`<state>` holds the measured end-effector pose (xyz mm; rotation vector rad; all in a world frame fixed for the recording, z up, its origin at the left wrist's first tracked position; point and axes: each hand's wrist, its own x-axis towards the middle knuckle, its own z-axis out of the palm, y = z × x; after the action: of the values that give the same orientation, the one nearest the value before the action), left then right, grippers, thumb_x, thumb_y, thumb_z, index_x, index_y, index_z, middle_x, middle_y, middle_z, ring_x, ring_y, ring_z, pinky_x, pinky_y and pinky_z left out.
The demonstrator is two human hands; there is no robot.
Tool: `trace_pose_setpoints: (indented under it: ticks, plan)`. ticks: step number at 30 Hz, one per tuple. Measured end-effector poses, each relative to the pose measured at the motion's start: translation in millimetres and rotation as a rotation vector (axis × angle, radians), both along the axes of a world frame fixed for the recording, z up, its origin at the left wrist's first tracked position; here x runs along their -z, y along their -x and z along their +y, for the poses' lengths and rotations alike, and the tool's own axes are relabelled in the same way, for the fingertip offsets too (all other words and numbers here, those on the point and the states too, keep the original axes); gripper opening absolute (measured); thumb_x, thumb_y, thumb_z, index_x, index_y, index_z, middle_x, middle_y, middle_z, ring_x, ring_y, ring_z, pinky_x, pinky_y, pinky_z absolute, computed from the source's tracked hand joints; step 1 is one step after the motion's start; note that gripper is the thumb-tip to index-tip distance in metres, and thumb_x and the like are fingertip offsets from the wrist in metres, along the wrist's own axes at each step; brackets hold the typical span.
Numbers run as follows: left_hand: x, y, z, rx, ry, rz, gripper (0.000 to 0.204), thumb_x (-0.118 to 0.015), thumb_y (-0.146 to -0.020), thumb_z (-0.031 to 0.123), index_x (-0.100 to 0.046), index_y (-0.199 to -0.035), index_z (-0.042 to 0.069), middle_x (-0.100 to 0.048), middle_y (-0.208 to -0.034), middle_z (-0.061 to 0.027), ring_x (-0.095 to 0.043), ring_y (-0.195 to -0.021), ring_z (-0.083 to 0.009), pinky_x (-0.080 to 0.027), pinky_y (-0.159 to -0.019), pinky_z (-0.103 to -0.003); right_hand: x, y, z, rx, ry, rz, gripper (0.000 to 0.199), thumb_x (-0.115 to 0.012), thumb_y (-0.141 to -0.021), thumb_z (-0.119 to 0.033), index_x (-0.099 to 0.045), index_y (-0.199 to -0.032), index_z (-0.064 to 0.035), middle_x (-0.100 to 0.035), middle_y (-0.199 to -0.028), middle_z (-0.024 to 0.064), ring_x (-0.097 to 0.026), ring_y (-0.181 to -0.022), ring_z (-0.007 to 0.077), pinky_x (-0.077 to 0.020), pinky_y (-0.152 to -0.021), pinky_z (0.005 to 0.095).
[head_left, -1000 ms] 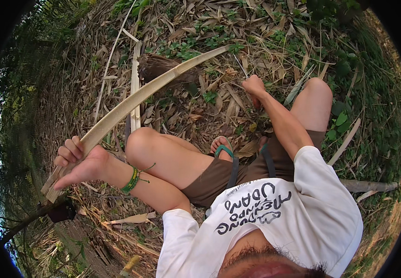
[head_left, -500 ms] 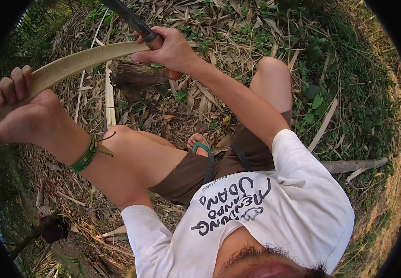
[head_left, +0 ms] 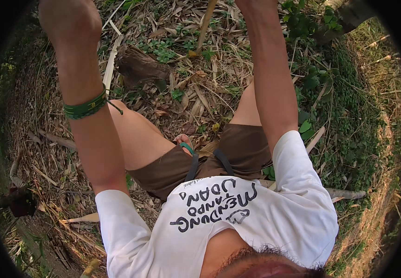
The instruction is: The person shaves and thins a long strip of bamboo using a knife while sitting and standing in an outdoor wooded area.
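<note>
Both my arms reach up to the top edge. My left hand (head_left: 70,19) shows only its heel and wrist, above a green woven bracelet (head_left: 85,109); its fingers are out of the picture. Of my right hand (head_left: 256,3) just the wrist end is visible, so what it holds cannot be seen. Between the arms, a flat yellowish strip (head_left: 206,25), like split bamboo, comes down from the top edge and narrows toward its lower end. No machete is visible now.
A short weathered wood stump (head_left: 140,65) lies between my knees, beside a long pale strip (head_left: 111,62). Dry leaves (head_left: 200,97) cover the ground. Green plants (head_left: 305,127) grow at the right, with a dark log-like thing (head_left: 349,17) beyond. A pole (head_left: 349,193) lies by my right side.
Both hands have moved up and mostly out of the picture. The machete in my right hand has gone from view. The curved strip in my left hand no longer shows there.
</note>
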<state>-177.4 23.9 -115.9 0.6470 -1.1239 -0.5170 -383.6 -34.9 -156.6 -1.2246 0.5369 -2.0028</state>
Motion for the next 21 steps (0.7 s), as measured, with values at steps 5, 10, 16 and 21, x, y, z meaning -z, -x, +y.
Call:
trace_pose_setpoints:
  ticks: [5,10,16,21]
  plan:
    - [92,-32,5,0.26,-0.48,0.011,0.063,-0.048,-0.096,0.058,-0.067,-0.105,-0.001,-0.071,-0.093,-0.0147,-0.068,-0.091,-0.0267,-0.052,-0.089,-0.034,-43,33,-8,-0.04,0.129,-0.188,0.012,-0.069,-0.089,-0.012,-0.058,-0.089,-0.0081,-0.054,-0.068,-0.0004,-0.054,-0.061,0.0118,-0.0471,-0.058,0.0263]
    - [164,-24,7,0.445,-0.876,0.133,0.086,-0.04,-0.094,0.069,-0.054,-0.124,-0.01,-0.065,-0.113,-0.0227,-0.064,-0.11,-0.0321,-0.048,-0.103,-0.038,-62,41,-8,-0.018,0.126,-0.209,0.013,-0.065,-0.093,-0.019,-0.056,-0.091,-0.0089,-0.049,-0.067,-0.0011,-0.053,-0.064,0.0128,-0.0482,-0.064,0.0275]
    - [198,-27,-15,0.47,-0.827,0.742,0.113,-0.043,-0.088,0.076,-0.007,-0.143,-0.016,-0.027,-0.142,-0.0387,-0.047,-0.127,-0.0452,-0.035,-0.114,-0.049,-18,111,-99,-0.449,-0.154,-0.544,0.029,-0.067,-0.094,-0.035,-0.052,-0.09,-0.0102,-0.05,-0.074,0.0003,-0.054,-0.063,0.0153,-0.0535,-0.065,0.0343]
    - [168,-73,-27,0.177,-0.427,1.127,0.071,-0.046,-0.091,0.07,-0.043,-0.106,0.0,-0.06,-0.104,-0.0192,-0.061,-0.108,-0.0321,-0.051,-0.099,-0.043,-2,37,-59,-0.203,-0.338,-0.54,0.035,-0.069,-0.091,-0.036,-0.048,-0.092,-0.0081,-0.049,-0.075,0.0051,-0.061,-0.07,0.0261,-0.0598,-0.074,0.0493]
